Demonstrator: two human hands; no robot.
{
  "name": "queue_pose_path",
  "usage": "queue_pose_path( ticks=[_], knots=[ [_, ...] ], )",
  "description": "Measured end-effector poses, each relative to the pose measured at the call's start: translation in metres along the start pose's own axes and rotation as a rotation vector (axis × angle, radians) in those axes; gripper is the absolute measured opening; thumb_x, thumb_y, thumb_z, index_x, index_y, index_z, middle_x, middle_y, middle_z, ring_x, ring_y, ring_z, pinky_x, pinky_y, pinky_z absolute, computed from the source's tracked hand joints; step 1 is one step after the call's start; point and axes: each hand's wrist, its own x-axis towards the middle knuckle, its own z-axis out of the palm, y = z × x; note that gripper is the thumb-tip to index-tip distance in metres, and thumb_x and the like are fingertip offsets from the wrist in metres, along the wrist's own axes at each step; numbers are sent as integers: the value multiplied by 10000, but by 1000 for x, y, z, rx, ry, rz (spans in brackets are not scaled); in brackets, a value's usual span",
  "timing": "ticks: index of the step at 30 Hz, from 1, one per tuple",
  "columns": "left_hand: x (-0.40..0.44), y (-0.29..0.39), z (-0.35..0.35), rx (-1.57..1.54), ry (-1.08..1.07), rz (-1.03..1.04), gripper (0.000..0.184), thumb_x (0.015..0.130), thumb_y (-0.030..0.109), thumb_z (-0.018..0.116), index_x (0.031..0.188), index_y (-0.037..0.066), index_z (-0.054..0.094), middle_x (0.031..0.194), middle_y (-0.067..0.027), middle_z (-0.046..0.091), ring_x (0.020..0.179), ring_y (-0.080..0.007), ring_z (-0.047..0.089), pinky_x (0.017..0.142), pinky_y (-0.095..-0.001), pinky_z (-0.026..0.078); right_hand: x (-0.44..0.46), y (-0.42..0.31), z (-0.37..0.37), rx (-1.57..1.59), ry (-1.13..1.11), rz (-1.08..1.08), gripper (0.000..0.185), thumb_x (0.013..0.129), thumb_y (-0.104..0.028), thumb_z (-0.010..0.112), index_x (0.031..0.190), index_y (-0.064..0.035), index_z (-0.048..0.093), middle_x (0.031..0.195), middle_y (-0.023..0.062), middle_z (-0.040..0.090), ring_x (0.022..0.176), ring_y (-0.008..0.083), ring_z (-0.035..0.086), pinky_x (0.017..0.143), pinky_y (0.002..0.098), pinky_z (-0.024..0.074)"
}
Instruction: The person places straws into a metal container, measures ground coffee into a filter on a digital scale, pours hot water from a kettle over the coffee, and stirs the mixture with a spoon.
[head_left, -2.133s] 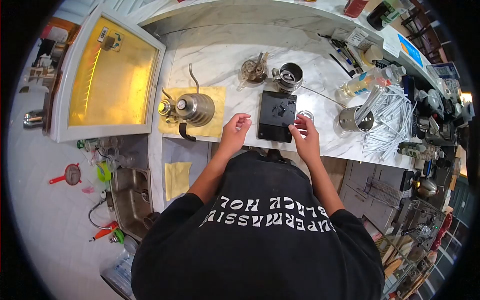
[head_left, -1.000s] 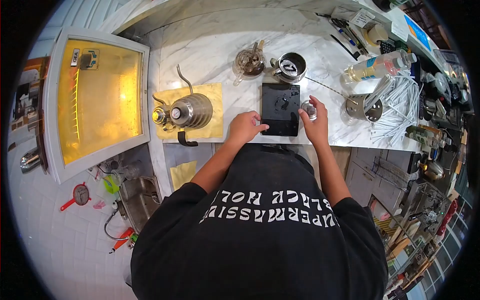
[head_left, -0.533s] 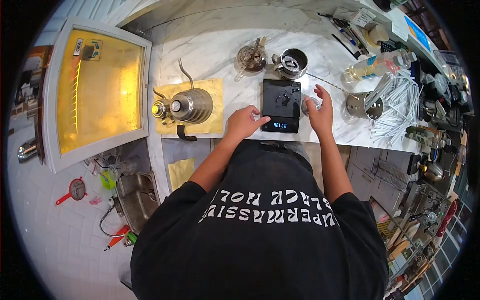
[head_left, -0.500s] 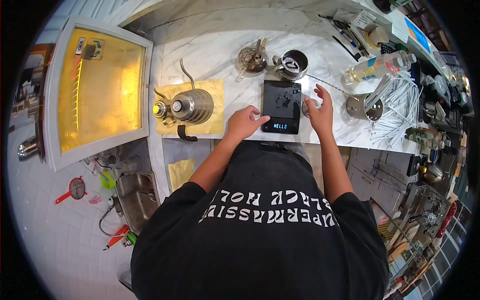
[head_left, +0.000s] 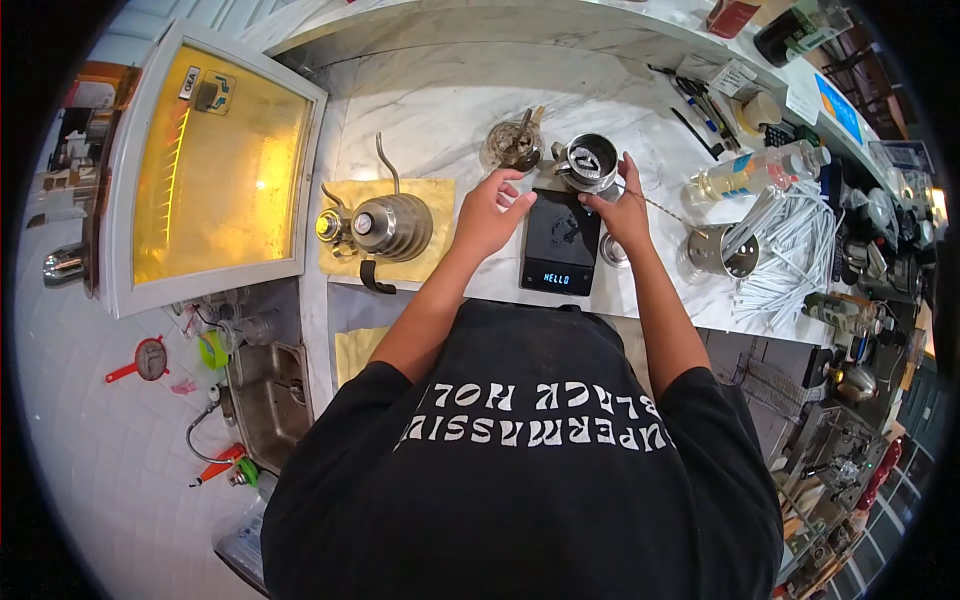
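Observation:
My right hand (head_left: 624,208) is wrapped round the near right side of a steel pitcher (head_left: 603,183). That pitcher stands just behind a black digital scale (head_left: 560,240), whose display reads HELLO. My left hand (head_left: 489,214) is at the scale's left side, thumb and fingers apart, holding nothing. Just beyond its fingertips sits a glass vessel (head_left: 511,150) with dark contents and a spoon-like utensil in it. A small round shiny item (head_left: 614,250), its kind unclear, lies right of the scale.
A steel gooseneck kettle (head_left: 395,226) stands on a yellow cloth (head_left: 433,192) at left. To the right are a perforated metal cup (head_left: 708,252), a pile of white straws (head_left: 785,260) and clear bottles (head_left: 735,178). A thin twisted rod (head_left: 665,208) lies near my right hand.
My right hand has moved from the small round item up to the steel pitcher and closed round it. My left hand has shifted farther forward, towards the glass vessel. The view has tilted slightly.

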Motion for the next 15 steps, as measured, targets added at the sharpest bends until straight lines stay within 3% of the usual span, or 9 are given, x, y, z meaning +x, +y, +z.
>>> queue_pose_path(
  ticks=[3,8,10,15],
  knots=[
    [10,17,3,31,-28,18,439,901,263,785,1277,87,643,939,-52,702,742,-130,597,695,-305,512,7,2,1,18,-38,-32,1069,678,-181,919,1564,-15,343,1471,210,552,1367,302,534,1141,386,412],
    [28,36,14,71,-45,56,436,891,231,787,1285,96,659,941,-49,699,705,-132,577,667,-294,504,20,-5,0,328,-180,-30,946,660,-107,898,1489,-15,453,1364,130,630,1253,244,607,1095,346,449],
    [35,35,21,62,-52,66,394,895,224,783,1249,84,680,937,-50,697,704,-139,580,668,-300,506,23,-19,0,383,-192,-60,794,651,-55,873,1379,-21,558,1283,98,678,1200,224,635,1076,329,460],
    [44,29,35,60,-9,148,258,879,191,788,1086,50,723,883,-83,686,660,-201,610,632,-352,503,31,-33,-5,334,-236,-39,765,626,-74,909,1325,-35,602,1243,85,696,1143,225,653,1043,340,484]
  ],
)
